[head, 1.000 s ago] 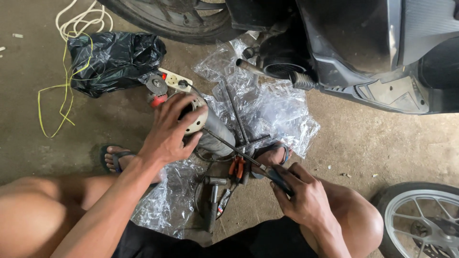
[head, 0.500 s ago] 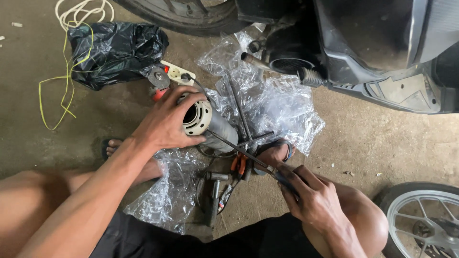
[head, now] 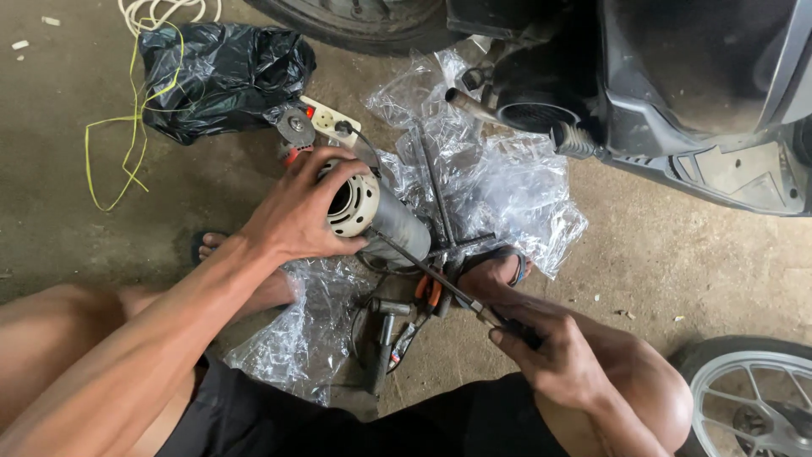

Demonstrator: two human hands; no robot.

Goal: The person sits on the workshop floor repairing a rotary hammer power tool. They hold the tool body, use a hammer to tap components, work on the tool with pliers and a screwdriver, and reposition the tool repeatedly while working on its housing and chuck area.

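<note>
My left hand (head: 296, 213) grips a grey metal cylinder with a cream-coloured end cap (head: 372, 211), holding it tilted over crinkled clear plastic sheeting (head: 499, 182) on the concrete floor. My right hand (head: 554, 351) holds the handle of a long thin screwdriver (head: 431, 275); its shaft runs up and left to the cylinder's end cap. A cross-shaped wheel wrench (head: 440, 203) lies on the plastic just right of the cylinder. My sandalled foot (head: 491, 275) rests beside it.
A hammer (head: 385, 334) and orange-handled pliers (head: 427, 296) lie below the cylinder. A black plastic bag (head: 220, 76), yellow cord (head: 127, 127), a white power strip (head: 326, 123) and an angle grinder (head: 292, 135) sit upper left. A scooter body (head: 677, 101) fills the upper right; a wheel (head: 753, 402) is lower right.
My left hand shifted its grip around the cylinder's end cap, and the screwdriver tip stayed against the cap. The view drifted slightly downward.
</note>
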